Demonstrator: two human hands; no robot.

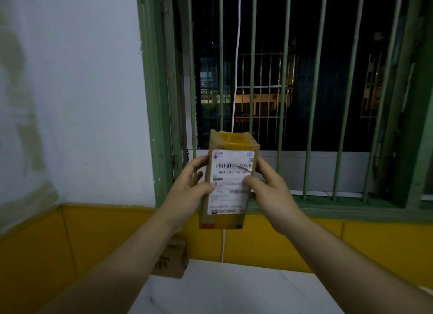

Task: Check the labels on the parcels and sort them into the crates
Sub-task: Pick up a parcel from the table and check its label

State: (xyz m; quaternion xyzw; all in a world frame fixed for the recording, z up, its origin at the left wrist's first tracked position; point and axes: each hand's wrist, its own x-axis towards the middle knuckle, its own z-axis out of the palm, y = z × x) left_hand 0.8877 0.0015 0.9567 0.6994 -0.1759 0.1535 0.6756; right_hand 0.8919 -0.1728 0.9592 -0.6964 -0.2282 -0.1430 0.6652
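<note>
The white marble-look desk (234, 288) sits low under the barred window. Above it the tall brown cardboard parcel (230, 180) is raised upright, white label facing the person, probably for reading. The left hand (187, 191) and right hand (267, 191) grip its sides, thumbs pressing the label.

The parcel (230, 180) is brown cardboard wrapped in glossy tape, carrying a matt white paper label (232, 184), torn near the barcode. The table (234, 290) looks smooth, marble-patterned white. The window bars (283, 79) are green-painted metal.
</note>
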